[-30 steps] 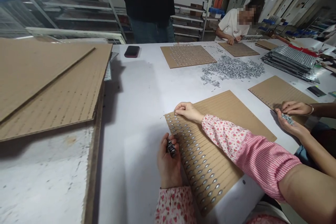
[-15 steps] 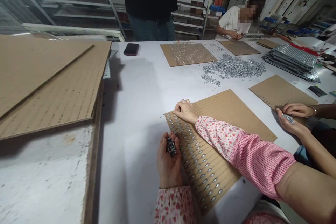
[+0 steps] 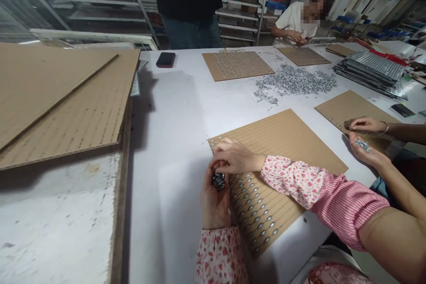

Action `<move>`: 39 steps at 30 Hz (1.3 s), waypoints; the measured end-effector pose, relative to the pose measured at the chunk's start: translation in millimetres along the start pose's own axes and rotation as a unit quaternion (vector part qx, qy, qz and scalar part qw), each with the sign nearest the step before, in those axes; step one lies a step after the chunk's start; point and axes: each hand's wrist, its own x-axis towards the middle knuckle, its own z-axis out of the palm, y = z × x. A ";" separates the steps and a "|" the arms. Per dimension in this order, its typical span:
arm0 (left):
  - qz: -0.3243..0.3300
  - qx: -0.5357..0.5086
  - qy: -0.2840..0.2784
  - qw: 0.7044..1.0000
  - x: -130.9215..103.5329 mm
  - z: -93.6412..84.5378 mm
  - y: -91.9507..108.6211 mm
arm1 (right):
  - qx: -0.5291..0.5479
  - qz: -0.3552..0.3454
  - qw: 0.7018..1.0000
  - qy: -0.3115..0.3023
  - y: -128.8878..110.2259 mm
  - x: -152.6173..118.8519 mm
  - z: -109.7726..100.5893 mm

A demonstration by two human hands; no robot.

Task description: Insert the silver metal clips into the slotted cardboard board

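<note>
My left hand [image 3: 215,206] is cupped palm up beside the board's left edge, its fingers curled round a small heap of dark, shiny metal pieces [image 3: 218,180]. Over that heap reaches my right hand [image 3: 233,156], fingers bent down at the left fingertips; whether it pinches a piece is hidden. Under my right forearm lies a ridged brown cardboard sheet [image 3: 299,142]. Rows of silvery oval pieces [image 3: 256,219] line its left part. Both my arms wear pink patterned sleeves.
A loose pile of silvery pieces [image 3: 296,80] lies beyond the sheet. At right, a neighbour's hands [image 3: 369,148] hold pieces over another sheet [image 3: 356,108]. Stacked cardboard [image 3: 66,97] stands left, near a phone [image 3: 165,60]. Two people are across the table [image 3: 173,111].
My right hand has moved from the sheet's far left corner back to the pieces in my left hand. The neighbour's upper hand has shifted left. The view has tilted slightly.
</note>
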 end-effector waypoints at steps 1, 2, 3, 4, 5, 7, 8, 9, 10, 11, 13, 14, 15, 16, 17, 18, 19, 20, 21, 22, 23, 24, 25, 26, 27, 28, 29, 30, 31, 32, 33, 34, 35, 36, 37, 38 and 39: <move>0.000 -0.001 -0.006 1.000 0.0 0.2 -0.4 | -0.004 -0.010 1.000 -0.011 -0.4 0.2 0.2; 0.001 -0.003 -0.009 1.000 -0.2 0.6 -0.7 | -0.001 -0.019 1.000 -0.020 -0.3 0.7 0.8; 0.001 -0.006 -0.011 1.000 -0.5 0.9 -0.9 | 0.007 -0.027 0.999 -0.025 0.2 1.1 1.6; 0.003 -0.010 -0.012 1.000 -1.0 1.4 -1.1 | 0.024 -0.031 0.999 -0.024 1.0 1.3 2.4; 0.003 -0.013 -0.012 1.000 -1.7 1.9 -1.0 | 0.052 -0.031 0.998 -0.018 2.1 1.2 3.2; -0.003 -0.015 -0.013 1.000 -3.4 2.8 -0.2 | 0.153 0.004 0.988 0.028 6.2 -0.4 3.9; -0.010 -0.014 -0.013 1.000 -4.3 3.1 0.7 | 0.221 0.038 0.972 0.065 9.5 -2.1 3.6; -0.020 -0.013 -0.013 1.000 -5.4 3.3 1.9 | 0.291 0.076 0.948 0.108 13.9 -4.4 2.7; -0.032 -0.012 -0.015 0.999 -6.6 3.3 3.3 | 0.349 0.113 0.919 0.145 19.3 -7.4 1.4; -0.044 -0.011 -0.017 0.999 -7.7 3.1 5.0 | 0.388 0.147 0.894 0.169 25.5 -10.7 -0.2; -0.061 -0.014 -0.025 0.998 -10.0 2.7 8.2 | 0.414 0.199 0.873 0.163 39.2 -18.1 -3.1; -0.066 -0.017 -0.029 0.997 -10.8 2.4 9.4 | 0.406 0.222 0.875 0.140 45.8 -21.6 -3.9; -0.070 -0.019 -0.032 0.997 -11.4 2.3 10.2 | 0.390 0.241 0.881 0.114 51.6 -24.7 -4.0; -0.071 -0.020 -0.032 0.997 -11.7 2.2 10.6 | 0.369 0.257 0.889 0.092 56.3 -27.2 -3.5; -0.072 -0.018 -0.029 0.997 -11.6 2.2 10.5 | 0.345 0.267 0.896 0.079 59.8 -28.8 -2.3; -0.071 -0.015 -0.024 0.997 -11.1 2.1 10.1 | 0.319 0.273 0.905 0.073 62.1 -29.6 -0.5; -0.069 -0.011 -0.016 0.997 -10.3 2.1 9.4 | 0.291 0.276 0.913 0.073 63.3 -29.6 1.6; -0.065 -0.005 -0.007 0.998 -9.4 1.9 8.6 | 0.265 0.279 0.920 0.073 63.6 -28.8 3.9; -0.060 0.001 0.003 0.998 -8.4 1.8 7.8 | 0.242 0.281 0.926 0.071 63.4 -27.6 6.3; -0.055 0.007 0.012 0.998 -7.4 1.6 7.0 | 0.218 0.282 0.932 0.070 62.8 -25.9 8.7; -0.052 0.012 0.018 0.998 -6.7 1.4 6.4 | 0.192 0.281 0.938 0.068 62.3 -24.2 11.1; -0.050 0.017 0.021 0.998 -6.2 1.3 5.9 | 0.166 0.275 0.945 0.068 62.0 -22.5 13.3; -0.051 0.021 0.020 0.998 -5.9 1.4 5.5 | 0.139 0.264 0.952 0.069 61.9 -21.0 15.5; -0.053 0.023 0.017 0.998 -6.0 1.6 5.3 | 0.110 0.250 0.959 0.072 62.4 -19.7 17.5; -0.055 0.025 0.013 0.998 -6.2 2.0 5.1 | 0.084 0.235 0.965 0.076 63.2 -18.6 19.3; -0.055 0.027 0.009 0.998 -6.6 2.5 4.9 | 0.063 0.221 0.970 0.079 64.3 -17.9 20.9; -0.055 0.028 0.005 0.998 -7.1 3.0 4.7 | 0.050 0.211 0.973 0.080 65.6 -17.3 22.2; -0.053 0.029 0.002 0.998 -7.6 3.5 4.5 | 0.043 0.206 0.974 0.080 66.8 -16.9 23.1; -0.051 0.029 -0.001 0.998 -8.0 3.7 4.1 | 0.042 0.204 0.975 0.079 67.6 -16.8 23.6; -0.049 0.030 -0.007 0.998 -8.3 3.6 3.6 | 0.045 0.206 0.974 0.079 67.8 -16.7 23.6; -0.048 0.033 -0.017 0.998 -8.5 3.0 3.0 | 0.046 0.207 0.974 0.080 67.1 -16.8 23.2; -0.047 0.037 -0.032 0.998 -8.5 2.1 2.3 | 0.050 0.209 0.973 0.084 65.2 -17.0 22.4; -0.046 0.044 -0.049 0.997 -8.3 0.9 1.6 | 0.067 0.215 0.970 0.089 62.1 -17.1 21.1; -0.044 0.053 -0.069 0.995 -8.0 -0.6 0.9 | 0.100 0.223 0.965 0.091 57.9 -17.2 19.3; -0.041 0.064 -0.090 0.993 -7.7 -2.1 0.2 | 0.149 0.229 0.958 0.088 52.7 -17.2 17.1; -0.037 0.073 -0.107 0.991 -7.5 -3.4 -0.6 | 0.208 0.228 0.948 0.076 46.9 -17.0 14.6; -0.033 0.082 -0.121 0.989 -7.4 -4.4 -1.5 | 0.270 0.215 0.937 0.056 40.8 -16.6 11.7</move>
